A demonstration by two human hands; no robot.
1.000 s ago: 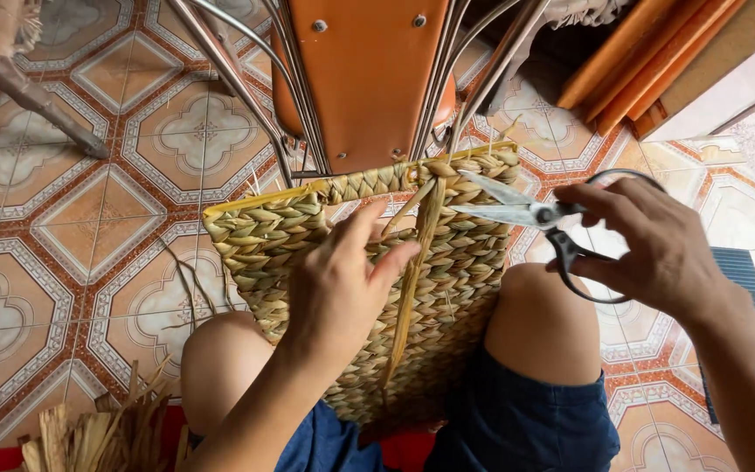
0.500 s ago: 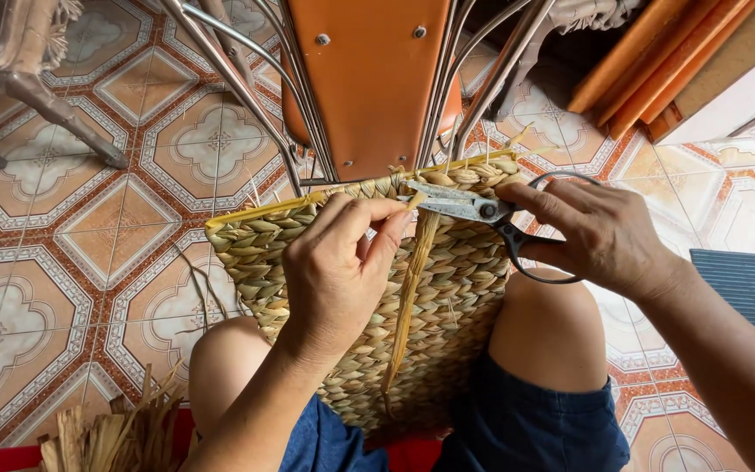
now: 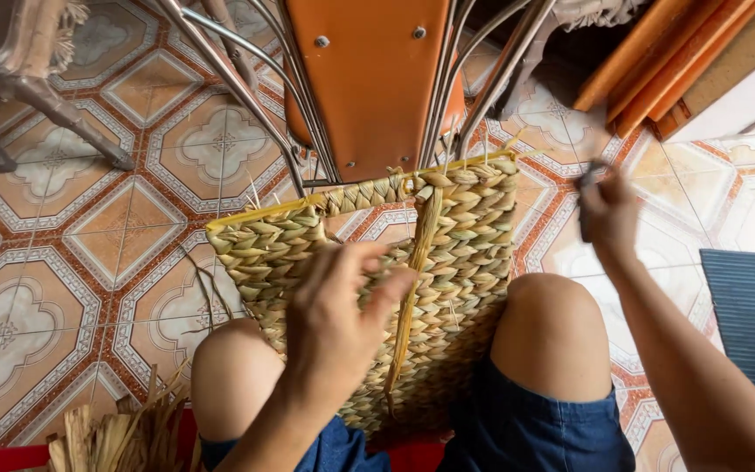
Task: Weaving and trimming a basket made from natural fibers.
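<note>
Woven straw panel [image 3: 447, 262] lies across the person's bare knees, its top edge tilted up against the underside of an orange metal-legged chair [image 3: 369, 79]. Tiled floor [image 3: 72, 262] beneath.

Left hand [image 3: 334, 323] rests on the middle of the weave, fingers curled and pressing into the plaits, pinning the panel to the lap. Right hand [image 3: 609, 214] is off the panel's right edge, raised over the floor, closed around a small dark tool; motion blur hides what kind.

A loose flat strand [image 3: 412, 288] runs down the panel's centre from the top edge, just beside the left fingertips.

Handling, judged from looks: the panel seems light and dry, stiff enough to hold its rectangle yet springy under pressure. Plaits give plenty of grip, not slippery. Frayed ends at the top edge look brittle. The firm yellow-bound top rim or a flat palm on the middle looks the safest hold.

Bundle of dried straw [image 3: 115, 433] lies at the floor's lower left, near the left knee.
</note>
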